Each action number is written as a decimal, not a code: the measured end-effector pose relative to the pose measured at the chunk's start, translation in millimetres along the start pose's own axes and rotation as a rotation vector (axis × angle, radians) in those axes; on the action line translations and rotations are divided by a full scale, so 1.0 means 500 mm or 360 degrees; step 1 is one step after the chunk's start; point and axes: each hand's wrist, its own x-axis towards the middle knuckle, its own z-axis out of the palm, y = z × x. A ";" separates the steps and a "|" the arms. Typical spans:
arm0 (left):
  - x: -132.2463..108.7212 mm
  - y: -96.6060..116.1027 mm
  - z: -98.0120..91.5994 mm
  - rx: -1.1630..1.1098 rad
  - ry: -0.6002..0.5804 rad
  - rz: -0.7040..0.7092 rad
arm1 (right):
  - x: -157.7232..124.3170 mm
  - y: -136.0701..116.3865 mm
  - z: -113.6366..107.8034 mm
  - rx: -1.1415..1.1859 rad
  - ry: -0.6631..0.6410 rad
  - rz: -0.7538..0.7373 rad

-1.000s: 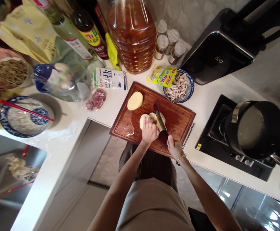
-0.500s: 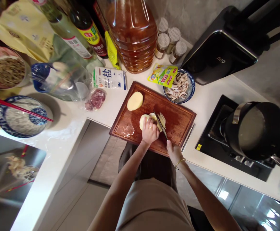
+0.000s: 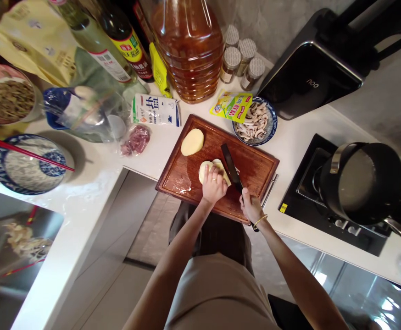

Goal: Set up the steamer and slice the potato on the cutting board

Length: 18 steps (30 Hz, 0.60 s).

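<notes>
My right hand (image 3: 251, 206) grips a dark-bladed kitchen knife (image 3: 233, 166), its blade tilted with the broad face up, just right of the potato. Under the curled fingers of my left hand (image 3: 214, 184) lie pale potato slices (image 3: 205, 170), pressed onto the wooden cutting board (image 3: 186, 179). The blade hides most of the cut strips; a small pale bit shows at its right edge. A peeled potato half (image 3: 192, 142) rests apart at the board's upper left.
A blue-rimmed bowl of sliced mushrooms (image 3: 257, 123) with a yellow packet (image 3: 231, 106) over it touches the board's far side. Bagged meat (image 3: 136, 140) and a salt bag (image 3: 155, 110) sit to the left. At right, a black pot (image 3: 362, 181) stands on the stove.
The knife has lifted from the slices and turned, so its broad face now shows and covers the strips. My left hand stays on the slices.
</notes>
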 end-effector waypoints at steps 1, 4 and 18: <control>0.000 0.000 0.000 -0.0007 0.0014 0.0000 | -0.007 0.001 -0.002 -0.0012 -0.0016 0.0004; -0.001 0.000 0.002 -0.0035 0.0016 -0.0011 | -0.022 0.006 0.000 -0.0037 -0.0054 0.0037; -0.005 -0.003 0.007 0.0022 0.0004 0.0016 | -0.030 0.014 0.004 -0.0140 -0.0069 0.0050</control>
